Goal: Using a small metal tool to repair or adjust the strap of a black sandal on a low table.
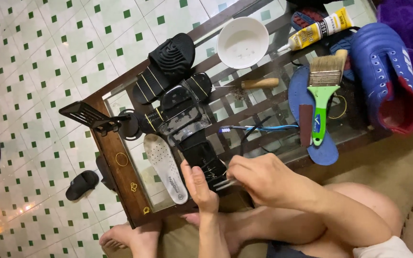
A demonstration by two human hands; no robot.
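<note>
Hands at black sole's edge

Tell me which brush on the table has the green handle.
The wide paintbrush lying on the blue insole; the toothbrush beside it is thin with a blue handle.

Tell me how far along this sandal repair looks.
Done: the black sandal shows glossy patches, and the white insole lies out beside it. In hand: the left hand steadies the sandal while the right hand works a thin metal tool at its end. Left: the blue shoe sits apart.
</note>
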